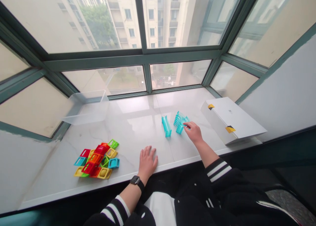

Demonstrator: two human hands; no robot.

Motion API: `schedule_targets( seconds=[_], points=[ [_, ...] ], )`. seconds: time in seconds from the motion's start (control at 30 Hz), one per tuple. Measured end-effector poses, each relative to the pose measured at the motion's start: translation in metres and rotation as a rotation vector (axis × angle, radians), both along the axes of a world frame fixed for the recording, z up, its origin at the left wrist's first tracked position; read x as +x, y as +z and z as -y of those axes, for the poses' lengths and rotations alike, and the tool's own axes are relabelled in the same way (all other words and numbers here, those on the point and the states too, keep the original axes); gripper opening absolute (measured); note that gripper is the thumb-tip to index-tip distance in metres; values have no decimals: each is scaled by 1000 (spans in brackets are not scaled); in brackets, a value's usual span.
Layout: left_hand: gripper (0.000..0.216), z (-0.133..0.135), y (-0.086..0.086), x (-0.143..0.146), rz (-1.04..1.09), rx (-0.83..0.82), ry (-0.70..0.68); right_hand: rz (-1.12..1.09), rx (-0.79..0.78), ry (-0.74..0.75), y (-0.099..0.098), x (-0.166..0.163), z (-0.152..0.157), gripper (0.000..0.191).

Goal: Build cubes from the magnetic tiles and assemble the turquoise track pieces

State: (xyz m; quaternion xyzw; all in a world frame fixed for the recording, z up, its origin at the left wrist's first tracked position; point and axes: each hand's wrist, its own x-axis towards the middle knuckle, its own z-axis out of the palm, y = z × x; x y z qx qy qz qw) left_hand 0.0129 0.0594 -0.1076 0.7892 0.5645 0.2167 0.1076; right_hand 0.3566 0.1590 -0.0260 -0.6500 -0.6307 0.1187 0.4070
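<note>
My left hand [147,159] lies flat on the white ledge near its front edge, fingers outstretched and nothing in it. My right hand [194,132] is closed in a pinch at the near right side of a cluster of clear turquoise plastic track pieces [179,118]. Its thumb and fingertips meet at one curved piece [180,128], partly covering it. How the clustered pieces join is too small to make out. Just left of them, a separate straight turquoise track piece [166,126] with ridged ends lies on the surface, touched by neither hand.
To the left sits a pile of red, orange, yellow, green and blue plastic frame blocks [96,160]. Behind it stands a clear plastic bin [90,117]. A white box [234,115] with yellow-black tabs occupies the right end. Green-framed windows [130,60] border the marble-patterned ledge [138,115].
</note>
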Motion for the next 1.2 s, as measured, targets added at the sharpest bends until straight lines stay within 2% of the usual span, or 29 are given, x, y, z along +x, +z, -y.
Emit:
schedule_targets(
  seconds=[0.53,0.87,1.2],
  points=[
    [42,0,-1,0,-2,6,-3,4,-21,-2,5,-3,1,22],
    [41,3,8,3,-115,11,10,-17,-54,-2,8,-6,3,22],
    [42,2,7,3,-96,7,11,-1,-54,-3,6,-6,3,20]
  ],
)
